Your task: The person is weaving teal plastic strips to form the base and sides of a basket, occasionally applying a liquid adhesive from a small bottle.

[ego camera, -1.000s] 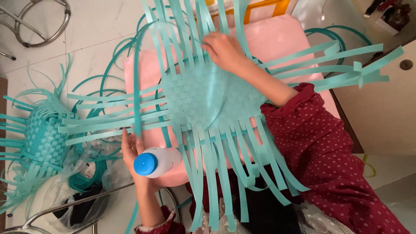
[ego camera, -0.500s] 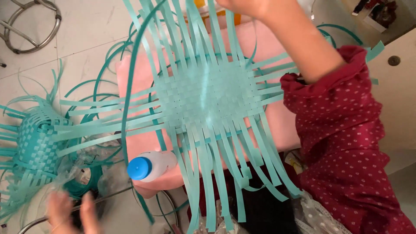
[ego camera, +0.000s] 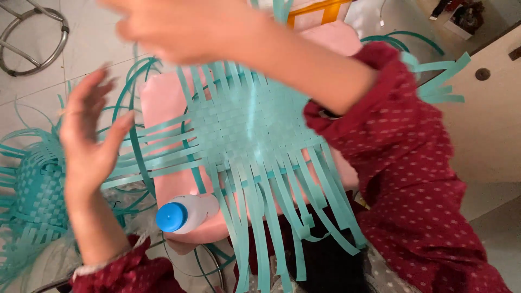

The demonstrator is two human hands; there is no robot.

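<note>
A flat woven mat of teal plastic strips [ego camera: 244,127] lies on a pink stool top [ego camera: 163,103], loose strip ends fanning out on all sides. My left hand [ego camera: 92,130] is raised above the stool's left side, fingers spread, holding nothing. My right hand [ego camera: 179,27] is lifted high across the top of the view, blurred, palm open and empty, its dark red dotted sleeve [ego camera: 401,163] over the mat's right edge. A white bottle with a blue cap [ego camera: 184,214] lies on the stool's near edge.
A part-woven teal basket [ego camera: 38,190] sits on the tiled floor at the left. A metal ring stand [ego camera: 32,38] is at the top left. A cream cabinet [ego camera: 488,119] stands at the right. Loose teal strips [ego camera: 434,70] trail past the stool.
Both hands left the mat and the bottle and rose into the air. The left hand came up from low at the left; the right swung up and leftward. The view shifted.
</note>
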